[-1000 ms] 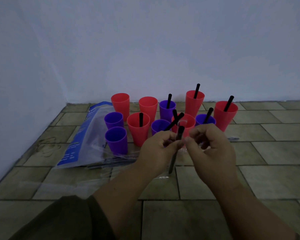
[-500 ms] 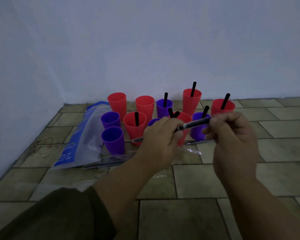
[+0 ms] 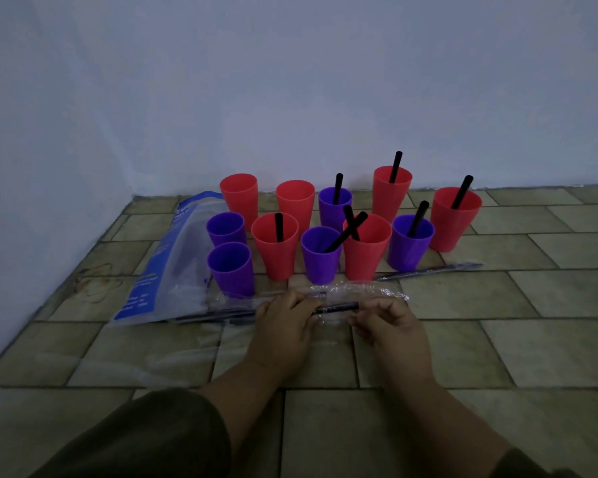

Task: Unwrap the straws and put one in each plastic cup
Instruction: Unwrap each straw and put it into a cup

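The left hand (image 3: 283, 327) and the right hand (image 3: 390, 326) are low down, close to the floor (image 3: 497, 357), side by side with a small gap between them. Each one has its fingers curled on one end of a thin black straw (image 3: 335, 308), which lies flat between them. Crinkly clear wrap (image 3: 359, 291) is bunched up at the straw, and I cannot tell if it is all off yet. I think the straw is very light and a bit stiff, but it would bend or squash if you squeezed hard, so hold it softly near the ends. The wrap looks thin and slippery and may stick to fingers, so it is best to pinch a loose end and pull it along the straw. Just past the hands stand the red and purple cups (image 3: 274, 250), close together. Seven have a black straw in them. Two red cups at the back left and two purple cups on the left have none. One more wrapped straw (image 3: 428, 269) lies on the floor beside the cups on the right. A blue and clear bag (image 3: 166, 270) lies flat on the left. The floor is hard brown tiles, and plain pale walls (image 3: 290, 81) meet in a corner. The room is dim.
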